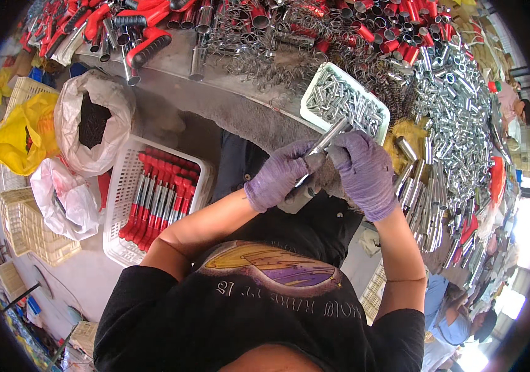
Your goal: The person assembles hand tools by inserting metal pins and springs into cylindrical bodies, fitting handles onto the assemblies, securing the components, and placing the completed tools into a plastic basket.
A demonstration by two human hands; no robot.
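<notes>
Purple knit gloves with grey fingertips cover both my hands. A shiny metal tube slants between them, its upper end close to a white tray of small metal pins. My left hand is closed round the lower part of this tube. Right beside it, my right hand has its fingers pinched together against the tube's side. Whatever those fingertips may hold is hidden. Past the tray, wiry metal springs lie in a tangled heap on the bench.
Red-handled tools and red tubes are piled at the far side. Small metal fittings and longer tubes cover the right. A white basket of red-and-silver parts stands at left, near sacks. Other people are at right.
</notes>
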